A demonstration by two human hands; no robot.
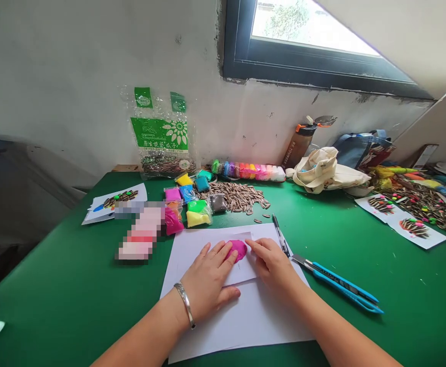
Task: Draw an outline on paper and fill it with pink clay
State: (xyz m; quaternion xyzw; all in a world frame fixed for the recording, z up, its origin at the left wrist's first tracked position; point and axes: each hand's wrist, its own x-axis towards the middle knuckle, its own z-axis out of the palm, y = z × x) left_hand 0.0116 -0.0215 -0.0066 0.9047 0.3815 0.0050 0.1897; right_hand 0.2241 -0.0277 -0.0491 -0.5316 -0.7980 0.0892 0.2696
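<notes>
A flattened oval of magenta modelling clay (239, 250) lies on a small white card (241, 277), which rests on a larger white sheet (241, 326). My left hand (209, 272), with a silver bangle at the wrist, is laid flat; its fingertips press on the left part of the clay and cover it. From the other side, my right hand (274, 260) stretches its index finger to the clay's right edge, while its remaining fingers curl over the card's right side. Neither hand grasps anything that I can see.
Right of the sheet lie a pen (280, 234) and a blue utility knife (341, 286). Behind are bagged clay packets (198, 218), loose sunflower seeds (234, 196), a seed bag (161, 137) and a bottle (299, 145). Decorated cards (417, 228) lie at right.
</notes>
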